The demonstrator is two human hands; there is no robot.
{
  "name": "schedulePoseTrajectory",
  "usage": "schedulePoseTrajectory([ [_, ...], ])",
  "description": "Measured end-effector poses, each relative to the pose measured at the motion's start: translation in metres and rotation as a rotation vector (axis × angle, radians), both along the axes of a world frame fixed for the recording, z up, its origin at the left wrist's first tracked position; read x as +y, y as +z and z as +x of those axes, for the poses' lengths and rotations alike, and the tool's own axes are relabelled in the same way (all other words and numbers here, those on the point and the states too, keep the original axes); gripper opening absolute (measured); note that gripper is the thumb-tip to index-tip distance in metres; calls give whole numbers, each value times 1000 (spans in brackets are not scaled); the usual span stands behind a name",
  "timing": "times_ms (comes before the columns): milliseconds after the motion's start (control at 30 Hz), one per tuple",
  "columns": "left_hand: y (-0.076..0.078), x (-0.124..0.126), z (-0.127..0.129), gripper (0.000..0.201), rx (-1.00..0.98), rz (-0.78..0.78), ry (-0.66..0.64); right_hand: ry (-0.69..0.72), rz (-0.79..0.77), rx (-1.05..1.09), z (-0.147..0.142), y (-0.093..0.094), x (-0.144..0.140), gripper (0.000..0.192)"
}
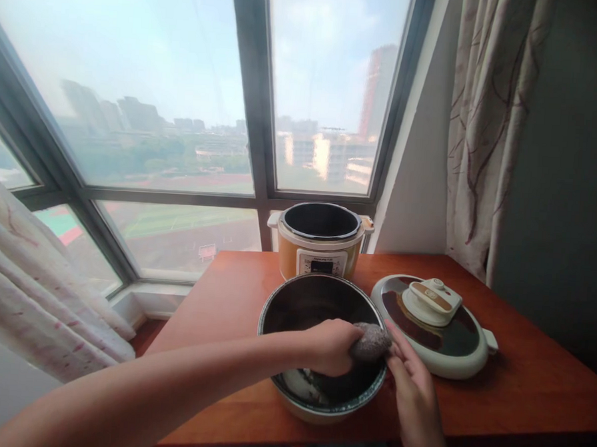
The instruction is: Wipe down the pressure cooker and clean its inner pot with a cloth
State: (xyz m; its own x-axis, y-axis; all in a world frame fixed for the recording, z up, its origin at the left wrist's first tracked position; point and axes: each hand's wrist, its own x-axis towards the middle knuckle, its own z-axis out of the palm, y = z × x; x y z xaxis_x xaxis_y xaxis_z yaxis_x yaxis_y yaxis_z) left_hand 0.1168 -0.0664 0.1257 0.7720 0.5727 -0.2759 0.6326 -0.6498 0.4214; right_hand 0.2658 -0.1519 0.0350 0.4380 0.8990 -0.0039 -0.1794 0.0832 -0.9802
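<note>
The left hand (329,348) is curled tight around a gray scrubber (371,342). It holds the scrubber over the inside of a dark pot (294,303), close to the pot's right side. The right hand (414,393) rests against the outside of the pot's right rim, fingers together and flat on it, touching the edge just beside the scrubber. It does not wrap around anything.

The pot sits on a reddish wooden table (520,388), near the front edge. Its inside is black, and some wet shine shows at the bottom.

Just to the right of the pot lies a round lid (465,342) with a cream handle on top. Behind the pot stands an orange cooker (320,241), open on top. Behind that is a big window (255,101), and curtains (484,120) hang at the right.
</note>
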Motion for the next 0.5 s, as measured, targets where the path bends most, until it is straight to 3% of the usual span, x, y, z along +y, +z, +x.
schedulePoseTrajectory([
  [167,22,-2,-24,32,209,40,-457,-70,-1,-29,11,6,16,68],
  [267,28,5,-40,29,251,35,-606,-77,15,-2,18,11,31,69],
  [333,30,10,-48,26,309,51,-593,-33,18,-1,22,14,40,69],
  [500,28,17,-61,23,470,122,-419,66,-26,-57,28,21,52,63],
])
